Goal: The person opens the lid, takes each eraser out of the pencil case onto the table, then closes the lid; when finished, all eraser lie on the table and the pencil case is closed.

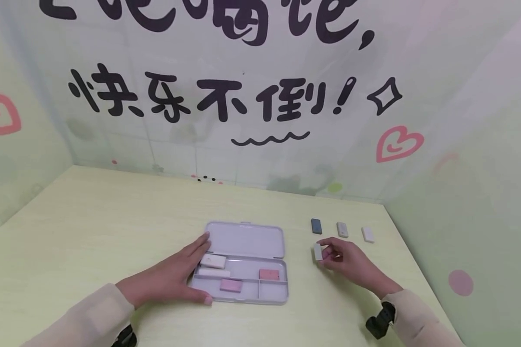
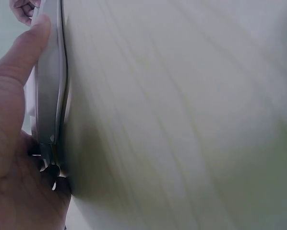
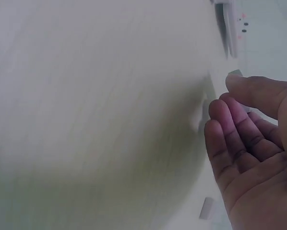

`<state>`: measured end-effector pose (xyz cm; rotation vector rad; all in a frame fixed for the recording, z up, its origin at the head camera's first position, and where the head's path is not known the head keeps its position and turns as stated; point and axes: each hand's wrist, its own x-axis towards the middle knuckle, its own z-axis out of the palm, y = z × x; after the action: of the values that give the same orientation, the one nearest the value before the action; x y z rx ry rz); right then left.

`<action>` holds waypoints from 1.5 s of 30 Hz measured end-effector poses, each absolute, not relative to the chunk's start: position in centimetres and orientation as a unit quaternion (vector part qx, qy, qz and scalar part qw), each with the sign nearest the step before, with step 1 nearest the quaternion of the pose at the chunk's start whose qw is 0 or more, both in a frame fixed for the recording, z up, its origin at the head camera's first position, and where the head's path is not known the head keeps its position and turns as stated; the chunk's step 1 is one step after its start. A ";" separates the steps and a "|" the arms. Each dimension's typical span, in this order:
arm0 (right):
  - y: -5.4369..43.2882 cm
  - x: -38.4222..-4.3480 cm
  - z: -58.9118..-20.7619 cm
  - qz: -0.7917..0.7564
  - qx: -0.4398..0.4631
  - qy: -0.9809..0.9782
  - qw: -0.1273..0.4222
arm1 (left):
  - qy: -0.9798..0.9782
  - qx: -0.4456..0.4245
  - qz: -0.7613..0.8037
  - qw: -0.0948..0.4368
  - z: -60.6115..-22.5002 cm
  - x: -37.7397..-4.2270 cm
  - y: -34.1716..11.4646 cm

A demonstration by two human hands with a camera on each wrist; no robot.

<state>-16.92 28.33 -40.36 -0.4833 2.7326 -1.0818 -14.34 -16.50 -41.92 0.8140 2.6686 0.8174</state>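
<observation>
A shallow pale lilac plastic case (image 1: 273,291) lies open on the table, its lid (image 1: 245,240) folded back. My left hand (image 1: 173,277) spans the case's left side with extended fingers, the thumb along the front rim and the fingertips at the lid's left edge. Inside the case sit white blocks (image 1: 212,261) at the left and two pink blocks (image 1: 269,274), (image 1: 231,286) in separate compartments. To the right of the case, my right hand (image 1: 347,258) pinches a small pale grey, eraser-like block (image 1: 318,252) between thumb and fingers, over the table.
Behind the right hand, a dark blue block (image 1: 316,226), a grey block (image 1: 342,229) and a white block (image 1: 367,234) lie in a row on the light wooden table (image 1: 113,212). Printed walls (image 1: 226,140) enclose the table at the back and both sides.
</observation>
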 end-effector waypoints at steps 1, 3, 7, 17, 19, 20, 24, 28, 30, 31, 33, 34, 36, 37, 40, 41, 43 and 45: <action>28.5 -16.9 -40.5 -0.362 -0.159 0.914 0.086 | 0.911 0.278 0.280 0.118 -41.9 -14.3 -16.5; 28.8 -16.9 -40.7 -0.363 -0.158 0.914 0.095 | 0.911 0.277 0.282 0.117 -42.0 -14.3 -16.5; 29.2 -16.8 -40.9 -0.358 -0.165 0.914 0.097 | 0.910 0.277 0.284 0.116 -41.9 -14.3 -16.5; 29.8 -16.9 -41.2 -0.327 -0.177 0.925 0.079 | 0.912 0.274 0.282 0.118 -42.1 -14.3 -16.6; 29.8 -16.9 -41.2 -0.321 -0.180 0.927 0.074 | 0.912 0.273 0.282 0.117 -42.2 -14.3 -16.6; 29.8 -16.9 -41.2 -0.318 -0.181 0.928 0.072 | 0.913 0.273 0.281 0.116 -42.2 -14.3 -16.6; 29.7 -16.7 -41.1 -0.308 -0.178 0.932 0.068 | 0.913 0.276 0.278 0.112 -42.4 -14.3 -16.6; 29.7 -16.5 -41.0 -0.306 -0.178 0.933 0.069 | 0.913 0.278 0.277 0.111 -42.4 -14.4 -16.5; 29.7 -16.4 -41.0 -0.306 -0.179 0.933 0.069 | 0.913 0.279 0.277 0.112 -42.4 -14.4 -16.5; 29.7 -16.4 -41.0 -0.305 -0.181 0.932 0.069 | 0.912 0.279 0.278 0.113 -42.3 -14.4 -16.5; 29.7 -16.4 -40.9 -0.306 -0.180 0.932 0.069 | 0.912 0.278 0.279 0.114 -42.3 -14.4 -16.5; 29.7 -16.4 -40.9 -0.306 -0.179 0.933 0.069 | 0.912 0.278 0.279 0.114 -42.2 -14.4 -16.5; 29.7 -16.3 -41.0 -0.307 -0.178 0.932 0.069 | 0.912 0.278 0.279 0.115 -42.2 -14.4 -16.5; 29.7 -16.3 -41.0 -0.308 -0.177 0.932 0.068 | 0.912 0.279 0.279 0.115 -42.2 -14.4 -16.5; 29.7 -16.3 -41.0 -0.310 -0.177 0.932 0.069 | 0.911 0.280 0.279 0.115 -42.2 -14.4 -16.6; 29.7 -16.3 -41.0 -0.310 -0.175 0.932 0.070 | 0.911 0.281 0.278 0.115 -42.2 -14.4 -16.6; 29.7 -16.3 -41.1 -0.308 -0.171 0.933 0.071 | 0.911 0.282 0.277 0.115 -42.2 -14.4 -16.6; 29.6 -16.2 -40.9 -0.306 -0.163 0.935 0.075 | 0.911 0.283 0.277 0.113 -42.2 -14.4 -16.6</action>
<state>-16.22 29.64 -40.95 -0.4887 2.8052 -0.9180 -14.35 -16.63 -42.16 0.8299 2.6726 0.8129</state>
